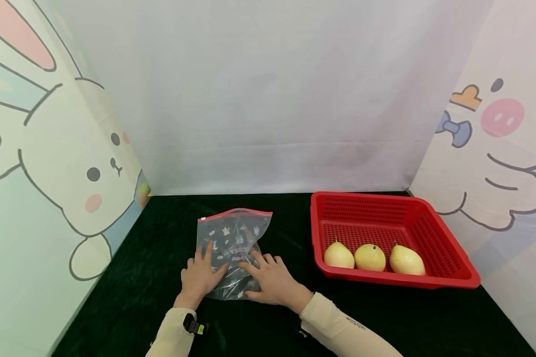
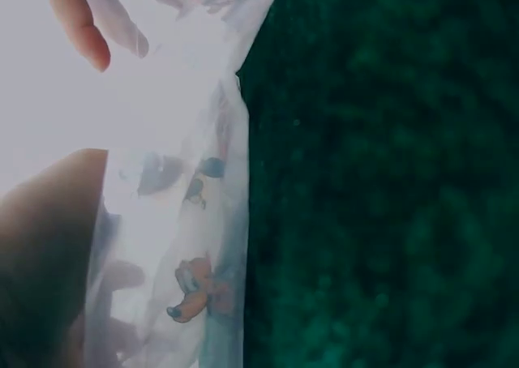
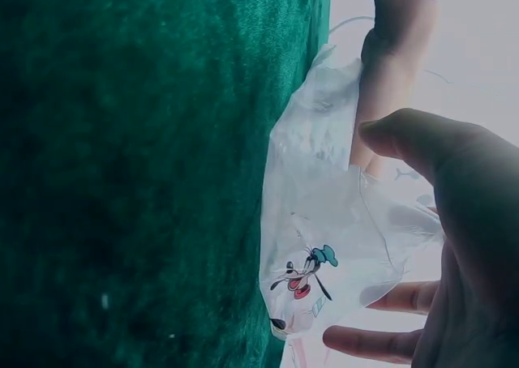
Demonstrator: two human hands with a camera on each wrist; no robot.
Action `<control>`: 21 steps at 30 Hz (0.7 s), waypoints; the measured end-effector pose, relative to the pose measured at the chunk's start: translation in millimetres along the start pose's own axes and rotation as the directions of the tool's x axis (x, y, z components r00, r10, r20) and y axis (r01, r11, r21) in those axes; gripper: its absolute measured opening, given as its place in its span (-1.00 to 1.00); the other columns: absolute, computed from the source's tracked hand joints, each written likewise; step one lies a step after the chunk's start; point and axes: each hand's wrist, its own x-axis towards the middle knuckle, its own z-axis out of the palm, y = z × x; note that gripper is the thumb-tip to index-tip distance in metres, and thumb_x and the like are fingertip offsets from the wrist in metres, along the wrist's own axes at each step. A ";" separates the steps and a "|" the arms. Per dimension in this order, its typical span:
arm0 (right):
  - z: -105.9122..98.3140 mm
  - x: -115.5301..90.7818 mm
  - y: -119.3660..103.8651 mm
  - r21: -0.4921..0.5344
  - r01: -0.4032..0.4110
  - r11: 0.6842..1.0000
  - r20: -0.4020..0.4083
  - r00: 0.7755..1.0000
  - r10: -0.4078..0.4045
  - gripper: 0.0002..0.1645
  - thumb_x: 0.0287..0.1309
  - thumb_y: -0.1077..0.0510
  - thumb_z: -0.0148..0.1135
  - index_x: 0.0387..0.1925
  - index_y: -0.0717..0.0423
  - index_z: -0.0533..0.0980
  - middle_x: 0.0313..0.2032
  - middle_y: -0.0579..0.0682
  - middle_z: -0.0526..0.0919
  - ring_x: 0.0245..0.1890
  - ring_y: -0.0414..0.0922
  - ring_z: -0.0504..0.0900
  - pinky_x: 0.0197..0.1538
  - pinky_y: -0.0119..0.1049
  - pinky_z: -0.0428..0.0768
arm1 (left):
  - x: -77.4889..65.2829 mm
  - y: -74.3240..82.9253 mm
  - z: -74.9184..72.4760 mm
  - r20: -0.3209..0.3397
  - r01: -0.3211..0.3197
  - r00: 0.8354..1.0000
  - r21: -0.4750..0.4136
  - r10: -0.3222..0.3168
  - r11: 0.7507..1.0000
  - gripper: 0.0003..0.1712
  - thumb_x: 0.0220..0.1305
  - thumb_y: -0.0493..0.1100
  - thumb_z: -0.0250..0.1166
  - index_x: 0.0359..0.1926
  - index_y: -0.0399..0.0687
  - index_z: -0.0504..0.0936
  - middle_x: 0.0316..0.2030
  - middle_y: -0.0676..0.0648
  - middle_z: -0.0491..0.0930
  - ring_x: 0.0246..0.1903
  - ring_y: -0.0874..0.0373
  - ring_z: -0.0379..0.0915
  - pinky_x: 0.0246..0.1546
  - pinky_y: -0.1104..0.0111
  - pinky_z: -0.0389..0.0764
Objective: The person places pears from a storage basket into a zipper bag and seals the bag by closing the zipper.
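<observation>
A clear plastic zip bag with a red slider closure at its far edge lies on the dark green cloth. It looks flat, and small cartoon prints show on it. My left hand rests on its near left part, fingers spread. On its near right part lies my right hand, fingers apart and touching the plastic. The left wrist view shows the bag close up, with part of the hand washed out by glare. In the right wrist view, the bag is beside the extended thumb and fingers of my right hand.
A red plastic basket stands to the right, holding three pale yellow pears along its near side. Dark green cloth covers the table. Cartoon-printed panels border the left and right, and a white curtain hangs behind.
</observation>
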 end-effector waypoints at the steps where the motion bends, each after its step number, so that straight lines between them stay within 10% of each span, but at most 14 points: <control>1: -0.1 -0.2 0.0 -0.001 0.001 1.000 0.001 1.000 -0.001 -0.20 0.23 -0.36 0.20 0.44 -0.28 0.29 0.39 0.10 0.28 0.13 0.05 0.47 0.09 0.01 0.49 | -0.4 0.1 0.1 -0.003 -0.004 1.000 0.003 0.004 1.000 0.01 0.27 0.27 0.24 0.51 -0.22 0.11 0.36 -0.52 0.14 0.15 -0.52 0.26 0.00 -0.34 0.38; 13: -7.4 -4.6 3.3 0.019 -0.011 1.000 -0.070 0.997 0.012 -0.16 0.16 -0.40 0.22 0.41 -0.27 0.31 0.38 0.13 0.28 0.14 0.09 0.45 0.07 0.07 0.49 | -3.1 4.2 -3.3 -0.186 -0.128 0.976 -0.045 0.117 0.991 -0.25 0.14 -0.01 0.45 0.26 -0.31 0.46 0.16 -0.46 0.36 -0.05 -0.34 0.35 -0.29 -0.14 0.55; 21: -21.9 -9.7 9.9 -0.020 0.002 1.000 -0.224 0.975 -0.006 -0.17 0.13 -0.40 0.27 0.37 -0.20 0.36 0.24 0.15 0.38 0.09 0.09 0.47 -0.01 0.05 0.54 | -5.3 11.6 -15.3 -0.474 -0.314 0.836 -0.001 0.276 0.949 -0.61 0.04 -0.46 0.41 -0.03 -0.34 0.65 -0.04 -0.37 0.54 -0.18 -0.24 0.46 -0.39 0.01 0.58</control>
